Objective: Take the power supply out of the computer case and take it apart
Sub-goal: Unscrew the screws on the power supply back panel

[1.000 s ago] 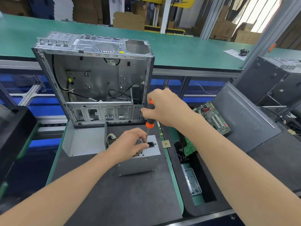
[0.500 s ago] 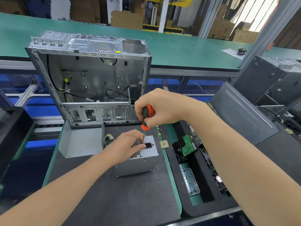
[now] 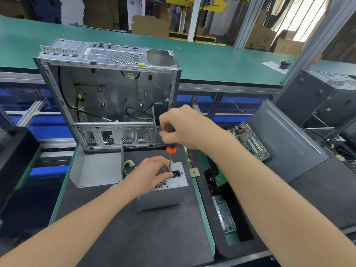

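The grey power supply [image 3: 163, 195] lies on the black mat in front of the open, emptied computer case [image 3: 107, 97]. My left hand [image 3: 148, 175] rests on top of the supply, fingers curled over its vented face beside the black power socket. My right hand [image 3: 183, 128] grips the black-and-orange handle of a screwdriver [image 3: 170, 149], held upright. Its shaft comes down to the supply's top face next to my left fingertips. The tip is hidden behind those fingers.
A bent grey metal cover [image 3: 98, 168] stands left of the supply. A green circuit board [image 3: 249, 140] leans against a dark case panel [image 3: 289, 143] on the right. A bin [image 3: 223, 214] of parts sits beside the mat. Another case [image 3: 327, 97] stands far right.
My right hand has shifted slightly on the screwdriver handle, which stays upright over the supply. My left hand has stayed on the supply.
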A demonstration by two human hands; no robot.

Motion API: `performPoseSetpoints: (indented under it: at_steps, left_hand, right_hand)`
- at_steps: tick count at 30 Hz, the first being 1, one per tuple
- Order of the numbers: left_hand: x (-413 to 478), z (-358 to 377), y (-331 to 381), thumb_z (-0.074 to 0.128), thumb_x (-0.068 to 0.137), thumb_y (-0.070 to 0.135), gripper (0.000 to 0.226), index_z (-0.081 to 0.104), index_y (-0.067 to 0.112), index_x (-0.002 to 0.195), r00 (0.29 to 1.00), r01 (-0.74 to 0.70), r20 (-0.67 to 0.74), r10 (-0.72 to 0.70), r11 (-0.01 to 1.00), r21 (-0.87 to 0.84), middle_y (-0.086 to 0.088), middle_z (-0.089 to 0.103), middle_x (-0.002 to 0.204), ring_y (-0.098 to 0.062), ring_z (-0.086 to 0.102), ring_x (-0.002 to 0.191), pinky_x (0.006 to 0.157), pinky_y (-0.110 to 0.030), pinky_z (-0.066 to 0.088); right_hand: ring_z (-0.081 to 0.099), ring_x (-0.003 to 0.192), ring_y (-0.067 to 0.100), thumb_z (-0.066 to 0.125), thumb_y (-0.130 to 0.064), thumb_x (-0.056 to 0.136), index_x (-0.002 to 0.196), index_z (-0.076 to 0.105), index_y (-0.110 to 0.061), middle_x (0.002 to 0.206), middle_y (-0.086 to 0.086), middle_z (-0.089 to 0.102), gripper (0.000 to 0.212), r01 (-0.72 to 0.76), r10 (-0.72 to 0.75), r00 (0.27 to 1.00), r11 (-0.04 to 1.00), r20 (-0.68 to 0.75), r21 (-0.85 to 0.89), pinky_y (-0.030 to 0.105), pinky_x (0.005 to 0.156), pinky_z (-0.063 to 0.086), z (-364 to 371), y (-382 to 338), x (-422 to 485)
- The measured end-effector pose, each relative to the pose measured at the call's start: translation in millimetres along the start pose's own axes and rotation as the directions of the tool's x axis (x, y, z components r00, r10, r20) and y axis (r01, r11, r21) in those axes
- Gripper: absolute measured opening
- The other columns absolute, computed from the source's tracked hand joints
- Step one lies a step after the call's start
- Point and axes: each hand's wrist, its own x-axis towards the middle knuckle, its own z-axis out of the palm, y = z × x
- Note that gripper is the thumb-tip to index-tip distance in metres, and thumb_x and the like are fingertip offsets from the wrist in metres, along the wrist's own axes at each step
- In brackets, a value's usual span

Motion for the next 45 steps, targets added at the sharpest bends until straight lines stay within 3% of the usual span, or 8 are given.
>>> performPoseSetpoints:
  at_steps: [9, 13, 19, 26, 31, 33, 38, 45]
  left_hand:
    - [-1, -2, 5, 0.071, 0.097, 0.035, 0.026, 0.052, 0.041, 0.082, 1.000, 0.024, 0.001, -0.024, 1.000, -0.002, 0.013, 0.067, 0.119, -0.011, 0.065, 0.120, 0.099, -0.038, 0.051]
    - [-1, -1, 4, 0.072, 0.097, 0.035, 0.022, 0.056, 0.034, 0.081, 0.999, 0.041, -0.014, -0.041, 0.999, -0.014, 0.014, 0.067, 0.118, -0.004, 0.063, 0.118, 0.099, -0.032, 0.049]
    - [0, 2, 1, 0.073, 0.096, 0.037, 0.029, 0.051, 0.039, 0.077, 0.999, 0.036, -0.023, -0.036, 0.999, -0.008, 0.030, 0.056, 0.096, 0.017, 0.057, 0.099, 0.083, -0.018, 0.044]
    - [-2, 1, 2, 0.070, 0.098, 0.036, 0.028, 0.051, 0.048, 0.082, 1.000, 0.010, -0.018, -0.011, 1.000, -0.029, 0.017, 0.068, 0.117, -0.006, 0.063, 0.119, 0.099, -0.038, 0.052]
    - [-1, 1, 3, 0.071, 0.098, 0.033, 0.029, 0.051, 0.043, 0.079, 0.999, 0.029, -0.019, -0.030, 0.998, -0.047, 0.016, 0.067, 0.111, -0.007, 0.063, 0.123, 0.100, -0.038, 0.052]
    - [-2, 1, 4, 0.072, 0.097, 0.032, 0.029, 0.052, 0.040, 0.078, 0.999, 0.033, -0.019, -0.034, 0.998, -0.054, 0.014, 0.068, 0.113, -0.003, 0.061, 0.126, 0.103, -0.036, 0.050]
    - [0, 1, 3, 0.073, 0.097, 0.031, 0.027, 0.055, 0.033, 0.077, 0.999, 0.031, -0.042, -0.033, 0.998, -0.052, 0.015, 0.068, 0.111, 0.003, 0.058, 0.128, 0.103, -0.023, 0.046]
    - [0, 3, -2, 0.074, 0.096, 0.032, 0.027, 0.054, 0.036, 0.078, 0.998, 0.042, -0.036, -0.044, 0.998, -0.056, 0.012, 0.069, 0.119, 0.005, 0.056, 0.129, 0.098, -0.007, 0.042]
  right_hand:
    - [0.056, 0.069, 0.006, 0.070, -0.016, 0.082, 0.093, 0.064, -0.021, 0.072, -0.011, 0.061, 0.014, 0.244, -0.264, 0.956, 0.958, 0.127, 0.151, 0.018, 0.056, 0.042, -18, 12, -6]
    - [0.026, 0.051, 0.014, 0.053, -0.061, 0.095, 0.078, 0.040, -0.018, 0.061, -0.004, 0.034, 0.049, -0.112, 0.039, 0.974, 0.941, -0.225, -0.319, 0.027, 0.046, 0.018, 0, -13, -12]
    - [0.041, 0.058, 0.026, 0.054, -0.049, 0.098, 0.067, 0.025, -0.018, 0.066, 0.000, 0.035, 0.052, -0.353, 0.288, 0.914, 0.911, -0.286, -0.213, 0.031, 0.052, 0.026, 12, -30, -2]
    - [0.050, 0.064, 0.013, 0.074, -0.021, 0.078, 0.087, 0.059, -0.025, 0.074, -0.011, 0.054, 0.018, 0.023, -0.023, 0.976, 1.000, 0.217, 0.003, 0.027, 0.053, 0.036, -25, 11, -6]
    - [0.057, 0.080, 0.005, 0.075, -0.015, 0.077, 0.090, 0.062, -0.026, 0.085, -0.012, 0.062, 0.021, 0.221, -0.228, 0.947, 0.974, 0.228, 0.055, 0.023, 0.061, 0.042, -24, 7, -6]
    - [0.056, 0.076, 0.010, 0.069, -0.028, 0.084, 0.089, 0.059, -0.023, 0.080, -0.011, 0.060, 0.012, 0.188, -0.186, 0.970, 0.982, 0.158, 0.003, 0.027, 0.055, 0.039, -19, 0, -10]
    - [0.029, 0.053, 0.020, 0.046, -0.063, 0.100, 0.066, 0.029, -0.018, 0.065, 0.000, 0.033, 0.059, -0.286, 0.197, 0.941, 0.896, -0.276, -0.338, 0.029, 0.048, 0.019, 0, -29, -10]
    - [0.041, 0.054, 0.020, 0.063, -0.046, 0.095, 0.071, 0.037, -0.012, 0.069, 0.002, 0.041, 0.050, -0.304, 0.293, 0.952, 0.930, -0.085, -0.207, 0.028, 0.048, 0.027, -11, -14, -2]
